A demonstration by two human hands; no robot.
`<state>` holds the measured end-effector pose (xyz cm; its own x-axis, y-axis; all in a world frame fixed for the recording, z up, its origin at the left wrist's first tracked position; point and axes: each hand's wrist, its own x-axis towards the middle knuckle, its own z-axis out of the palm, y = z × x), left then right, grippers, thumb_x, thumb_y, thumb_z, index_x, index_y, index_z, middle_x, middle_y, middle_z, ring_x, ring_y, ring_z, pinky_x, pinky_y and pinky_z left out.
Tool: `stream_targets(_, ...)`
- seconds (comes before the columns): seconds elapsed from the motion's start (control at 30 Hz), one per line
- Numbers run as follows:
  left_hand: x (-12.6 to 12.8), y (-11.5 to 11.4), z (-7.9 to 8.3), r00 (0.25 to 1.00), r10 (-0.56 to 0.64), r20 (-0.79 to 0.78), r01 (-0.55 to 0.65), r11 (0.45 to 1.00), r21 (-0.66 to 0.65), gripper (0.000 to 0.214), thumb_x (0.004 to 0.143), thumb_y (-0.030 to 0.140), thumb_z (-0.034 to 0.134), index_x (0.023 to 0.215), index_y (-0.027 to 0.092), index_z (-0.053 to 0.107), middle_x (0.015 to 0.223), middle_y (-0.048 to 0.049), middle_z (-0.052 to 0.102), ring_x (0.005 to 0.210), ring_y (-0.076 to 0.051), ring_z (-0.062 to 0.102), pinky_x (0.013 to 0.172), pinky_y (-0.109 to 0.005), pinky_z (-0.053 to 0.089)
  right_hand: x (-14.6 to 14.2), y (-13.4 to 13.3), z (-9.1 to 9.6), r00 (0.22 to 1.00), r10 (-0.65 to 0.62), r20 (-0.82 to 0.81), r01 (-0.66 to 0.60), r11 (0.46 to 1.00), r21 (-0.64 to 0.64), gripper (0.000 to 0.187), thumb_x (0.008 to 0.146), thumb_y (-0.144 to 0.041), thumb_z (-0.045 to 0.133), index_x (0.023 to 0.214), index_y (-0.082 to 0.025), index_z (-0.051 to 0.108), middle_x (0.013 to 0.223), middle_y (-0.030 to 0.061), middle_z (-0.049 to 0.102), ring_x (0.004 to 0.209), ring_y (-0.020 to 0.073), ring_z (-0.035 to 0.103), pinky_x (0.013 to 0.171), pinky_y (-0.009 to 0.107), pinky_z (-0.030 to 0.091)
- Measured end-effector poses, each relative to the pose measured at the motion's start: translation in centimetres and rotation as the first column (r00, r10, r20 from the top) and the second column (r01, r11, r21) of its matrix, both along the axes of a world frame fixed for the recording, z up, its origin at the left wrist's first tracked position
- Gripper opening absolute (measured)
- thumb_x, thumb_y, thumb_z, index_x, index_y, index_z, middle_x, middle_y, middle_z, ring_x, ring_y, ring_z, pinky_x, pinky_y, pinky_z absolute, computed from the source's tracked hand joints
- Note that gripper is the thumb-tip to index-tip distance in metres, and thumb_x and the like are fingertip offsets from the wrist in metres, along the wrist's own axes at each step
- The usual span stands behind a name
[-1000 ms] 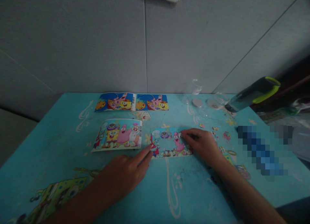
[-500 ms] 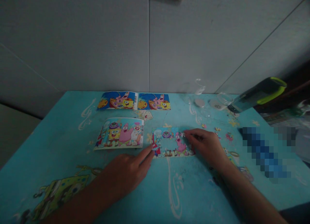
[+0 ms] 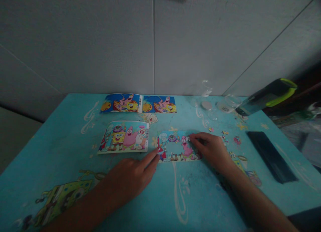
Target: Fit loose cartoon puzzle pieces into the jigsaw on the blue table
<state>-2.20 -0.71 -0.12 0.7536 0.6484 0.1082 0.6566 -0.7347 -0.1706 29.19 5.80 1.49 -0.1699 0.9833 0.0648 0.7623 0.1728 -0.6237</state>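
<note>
A small cartoon jigsaw puzzle [image 3: 175,146] lies partly assembled on the turquoise table [image 3: 60,151], its middle still a bare gap. My left hand [image 3: 130,178] rests flat on the table, index and middle fingers stretched out and touching the puzzle's lower left corner. My right hand [image 3: 212,148] lies over the puzzle's right end, fingers curled down and pressing near the top right edge. What sits under those fingertips is hidden. Several loose puzzle pieces [image 3: 224,133] lie scattered to the right of that hand.
A cartoon reference picture [image 3: 124,136] lies left of the puzzle, two blue picture cards [image 3: 139,104] behind it. Clear plastic containers and lids [image 3: 213,103] stand at the back right. A dark flat phone [image 3: 272,156] and a dark-green bottle [image 3: 268,95] are at right.
Both hands have stayed in place on the puzzle. The view shifted slightly to the left and down, so the objects sit a little further right and higher than a second ago.
</note>
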Motion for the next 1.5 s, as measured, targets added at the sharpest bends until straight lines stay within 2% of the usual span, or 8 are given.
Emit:
stream_targets(0.33,0.11,0.10,-0.01,0.999,0.006,0.036,-0.006,1.000,-0.001,0.040,0.096,0.017,0.052,0.135,0.015,0.060,0.148,-0.0124,0.054,0.058,-0.013,0.065,0.049,-0.032,0.051,-0.22,0.01,0.34,1.000,-0.005,-0.012,0.005,1.000,-0.007,0.022,0.093,-0.033,0.061,0.098,-0.024,0.080,0.081,0.0015,0.077,0.063,0.0168,0.066,0.062,0.028,0.048)
stream_targets(0.53,-0.01,0.12,-0.06,1.000,0.003,0.003,-0.003,1.000,-0.009,0.043,0.096,0.018,0.053,0.138,0.015,0.058,0.151,-0.0140,0.050,0.061,-0.014,0.066,0.050,-0.033,0.052,-0.24,0.02,0.34,1.000,-0.018,-0.010,0.018,1.000,-0.024,0.023,0.093,-0.034,0.060,0.098,-0.023,0.080,0.077,0.0022,0.077,0.057,0.0158,0.064,0.058,0.028,0.047)
stream_targets(0.83,0.16,0.15,0.33,1.000,0.001,0.006,-0.001,1.000,-0.017,0.042,0.095,0.016,0.054,0.136,0.014,0.060,0.150,-0.0153,0.052,0.061,-0.014,0.067,0.050,-0.032,0.052,-0.23,-0.04,0.35,1.000,-0.005,-0.008,0.005,1.000,-0.028,0.024,0.095,-0.035,0.059,0.100,-0.023,0.079,0.081,0.0030,0.077,0.061,0.0174,0.065,0.060,0.030,0.048)
stream_targets(1.07,0.16,0.08,0.52,1.000,0.001,0.000,-0.001,0.999,-0.032,0.041,0.097,0.017,0.052,0.137,0.014,0.059,0.151,-0.0147,0.050,0.061,-0.013,0.066,0.050,-0.032,0.052,-0.22,0.07,0.48,0.997,0.052,0.053,-0.054,0.997,0.046,0.021,0.095,-0.030,0.059,0.099,-0.022,0.078,0.093,0.0048,0.076,0.077,0.0191,0.068,0.072,0.031,0.049)
stream_targets(1.3,0.04,0.05,0.10,1.000,-0.005,0.014,0.005,1.000,-0.023,0.041,0.096,0.017,0.054,0.136,0.014,0.059,0.151,-0.0151,0.051,0.065,-0.014,0.068,0.052,-0.031,0.051,0.31,0.22,0.49,0.996,0.043,0.076,-0.051,0.993,0.107,0.018,0.094,-0.029,0.060,0.100,-0.023,0.077,0.090,0.0050,0.074,0.074,0.0186,0.066,0.072,0.031,0.049)
stream_targets(1.5,0.00,0.01,0.25,1.000,0.001,0.009,-0.001,1.000,-0.024,0.043,0.096,0.016,0.054,0.138,0.015,0.058,0.151,-0.0145,0.051,0.059,-0.013,0.065,0.050,-0.032,0.051,0.24,0.06,0.66,0.987,0.139,0.076,-0.147,0.983,0.113,0.021,0.096,-0.027,0.057,0.103,-0.023,0.077,0.097,0.0064,0.071,0.081,0.0186,0.067,0.076,0.031,0.051)
